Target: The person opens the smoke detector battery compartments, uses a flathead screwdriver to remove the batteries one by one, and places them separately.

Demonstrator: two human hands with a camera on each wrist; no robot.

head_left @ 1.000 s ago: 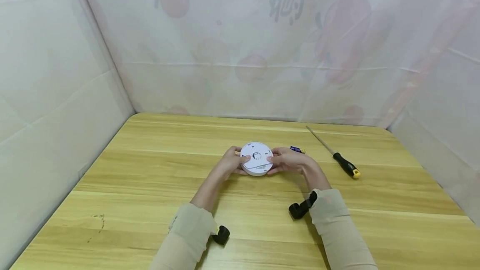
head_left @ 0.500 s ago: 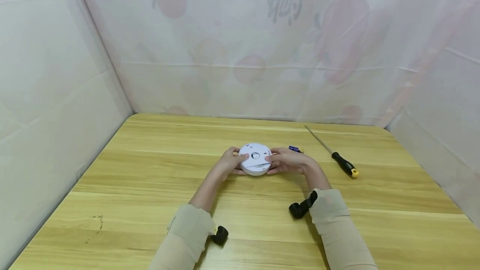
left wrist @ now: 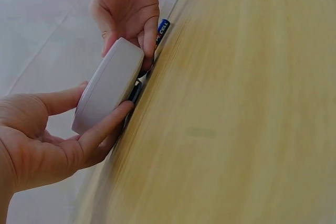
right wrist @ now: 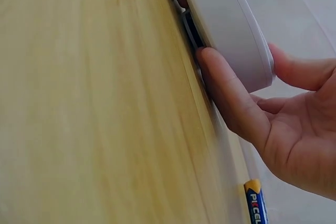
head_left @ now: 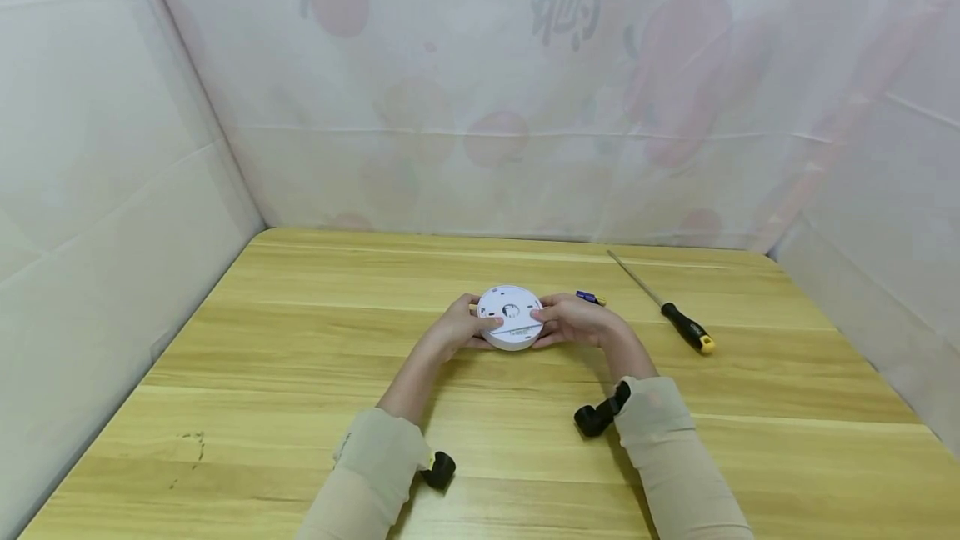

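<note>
A round white disc-shaped device [head_left: 512,317] is held just above the wooden table [head_left: 300,373] between both hands. My left hand [head_left: 459,326] grips its left edge, thumb on top and fingers underneath [left wrist: 105,129]. My right hand [head_left: 572,321] grips the right edge the same way [right wrist: 231,103]. The device [left wrist: 107,87] is slightly tilted, its flat face with a small round mark turned up. Its dark underside [right wrist: 191,27] shows between the fingers in the right wrist view.
A blue and yellow battery [head_left: 591,297] lies just behind my right hand, also seen as the battery [right wrist: 255,203]. A long screwdriver [head_left: 667,307] with a black and yellow handle lies to the right. White sheeting walls the table on three sides.
Both hands keep their hold on the white device. It has sunk slightly and tilted a little; nothing else moved.
</note>
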